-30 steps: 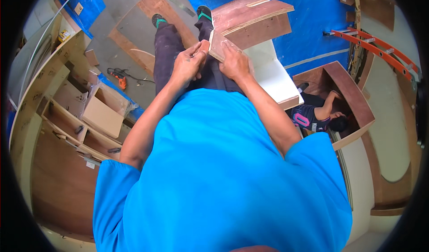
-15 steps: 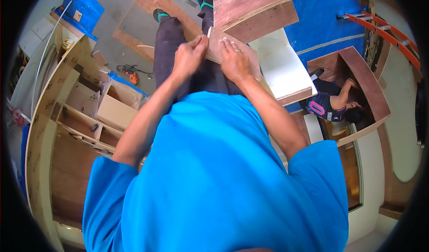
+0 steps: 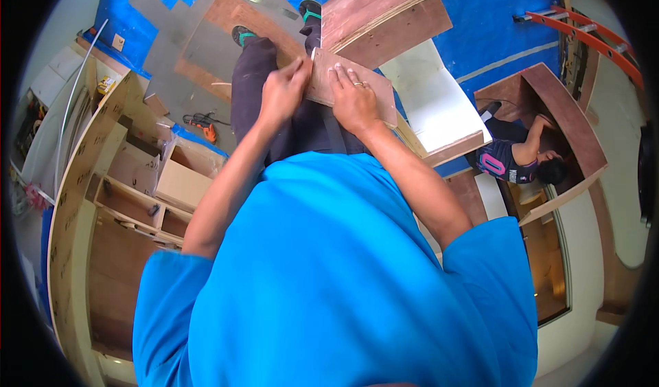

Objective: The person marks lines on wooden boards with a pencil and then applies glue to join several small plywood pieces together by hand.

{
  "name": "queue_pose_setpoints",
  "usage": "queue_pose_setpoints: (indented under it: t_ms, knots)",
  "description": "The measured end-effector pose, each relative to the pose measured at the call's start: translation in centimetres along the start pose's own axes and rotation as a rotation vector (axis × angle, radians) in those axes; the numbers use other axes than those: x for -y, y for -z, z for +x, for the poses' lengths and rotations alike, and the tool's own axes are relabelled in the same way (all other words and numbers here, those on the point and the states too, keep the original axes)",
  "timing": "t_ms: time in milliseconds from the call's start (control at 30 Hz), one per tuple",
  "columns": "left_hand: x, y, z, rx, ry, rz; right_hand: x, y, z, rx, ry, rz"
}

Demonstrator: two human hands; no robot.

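Note:
A small plywood board with a reddish-brown face lies in front of me, over my thighs. My right hand rests flat on it with fingers stretched out, a ring on one finger. At the board's left end is my left hand, its fingers pinched together by the edge. A thin brownish thing shows at those fingertips, too blurred to name. Just beyond the board stands a curved plywood piece with layered edges. To its right is a white-faced panel.
An orange power tool lies on the floor at left, near a plywood cabinet frame. On the right, a person lies partly inside a brown wooden box. An orange ladder leans beyond. Blue sheeting covers floor.
My left hand stays at the board's left end, its fingers shifted slightly along the edge. My right hand keeps flat on the board. The whole view has shifted a little.

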State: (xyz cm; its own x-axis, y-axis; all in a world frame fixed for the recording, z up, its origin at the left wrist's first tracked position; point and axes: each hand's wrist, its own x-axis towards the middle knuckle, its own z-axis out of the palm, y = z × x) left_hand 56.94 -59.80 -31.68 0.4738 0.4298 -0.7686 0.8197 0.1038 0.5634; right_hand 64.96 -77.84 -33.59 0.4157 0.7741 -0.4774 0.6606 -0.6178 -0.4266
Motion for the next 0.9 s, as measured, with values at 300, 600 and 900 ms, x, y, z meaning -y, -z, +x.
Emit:
queue_pose_setpoints:
  t_ms: [300,600,900]
  knots:
    - [-2.7,1.9,-4.9,0.112,0.088,-0.018,-0.9,-1.8,-0.8,-0.031,-0.040,0.030]
    - [4.0,-0.2,7.9,0.209,0.347,-0.532,-0.2,-1.2,-0.4,-0.044,0.024,0.079]
    - [3.5,3.7,2.3,0.412,0.502,-1.195,-0.9,-0.8,-0.3,-0.060,0.012,0.079]
